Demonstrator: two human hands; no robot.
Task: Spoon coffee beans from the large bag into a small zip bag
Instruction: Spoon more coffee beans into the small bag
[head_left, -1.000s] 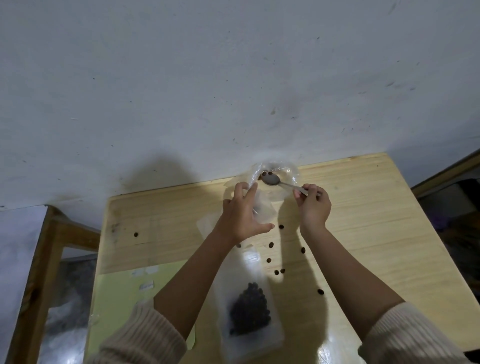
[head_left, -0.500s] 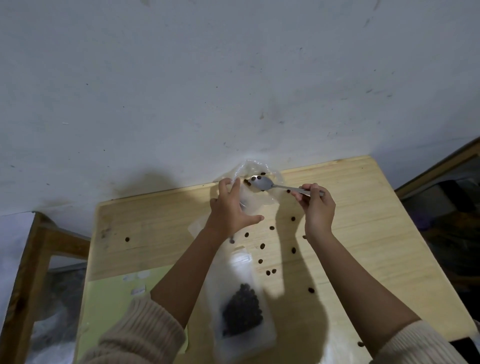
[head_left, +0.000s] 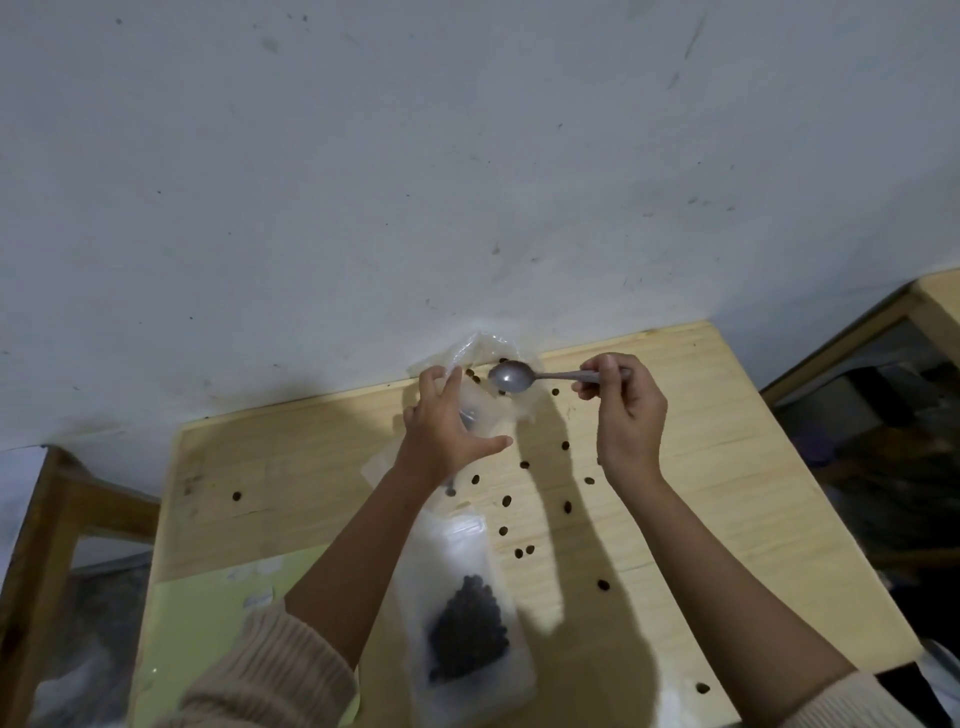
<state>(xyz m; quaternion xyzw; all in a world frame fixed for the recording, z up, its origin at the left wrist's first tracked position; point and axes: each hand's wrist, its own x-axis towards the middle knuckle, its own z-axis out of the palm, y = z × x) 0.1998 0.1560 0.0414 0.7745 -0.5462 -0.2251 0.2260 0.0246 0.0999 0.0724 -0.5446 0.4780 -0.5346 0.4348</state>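
Note:
My left hand (head_left: 447, 431) pinches the rim of a crumpled clear plastic bag (head_left: 483, 358) at the table's far edge, against the wall; a few coffee beans show inside it. My right hand (head_left: 628, 415) holds a metal spoon (head_left: 511, 376) by its handle. The bowl hovers at the bag's mouth and looks bare. Closer to me, a flat clear bag (head_left: 467, 623) lies on the table with a dark heap of coffee beans in it, partly under my left forearm.
Several loose beans (head_left: 524, 552) are scattered over the light wooden table (head_left: 727, 467). A pale green sheet (head_left: 208, 613) covers its near left corner. The white wall stands right behind the table. A wooden frame (head_left: 47, 519) is at the left, dark furniture at the right.
The spoon has drawn back to the right from inside the held bag to its mouth, and my right hand has moved right with it. My left hand keeps its hold.

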